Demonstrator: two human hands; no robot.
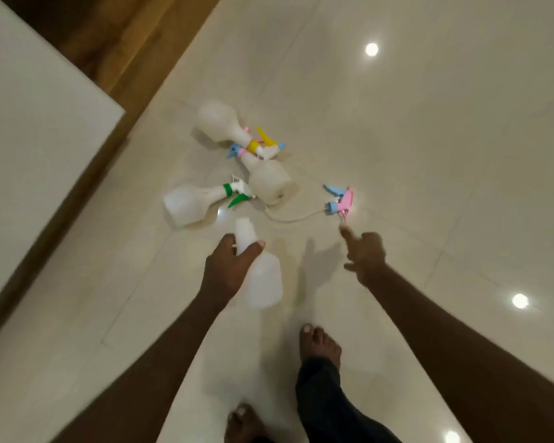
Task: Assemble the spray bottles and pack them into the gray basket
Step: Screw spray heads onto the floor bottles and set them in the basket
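The bare bottle (263,276), translucent white plastic with a narrow open neck and no sprayer, sits just below frame centre, gripped round its neck by the left hand (227,270), thumb on one side and fingers curled on the other. At 2 o'clock from it, the loose spray head (339,201), pink and pale blue with a thin white tube curving off toward 9 o'clock, lies on the floor (429,139). The right hand (365,254) hovers just short of that head, index finger stretched toward it, the other fingers loosely bent, holding nothing.

At 12 o'clock from the held bottle lie three assembled bottles in a cluster: the green-topped bottle (189,203) nearest, on its side; the blue-topped bottle (269,182) beside it, touching or nearly so; the yellow-topped bottle (219,121) farthest, its head crossing the blue one's. All are cloudy, rounded and broad-based.

The floor is glossy cream tile with thin joints and bright lamp reflections, wide open from 12 to 4 o'clock. A wood strip (135,75) and a pale slab (29,139) close the side from 9 to 11 o'clock. Two bare feet (320,346) stand at 6 o'clock.
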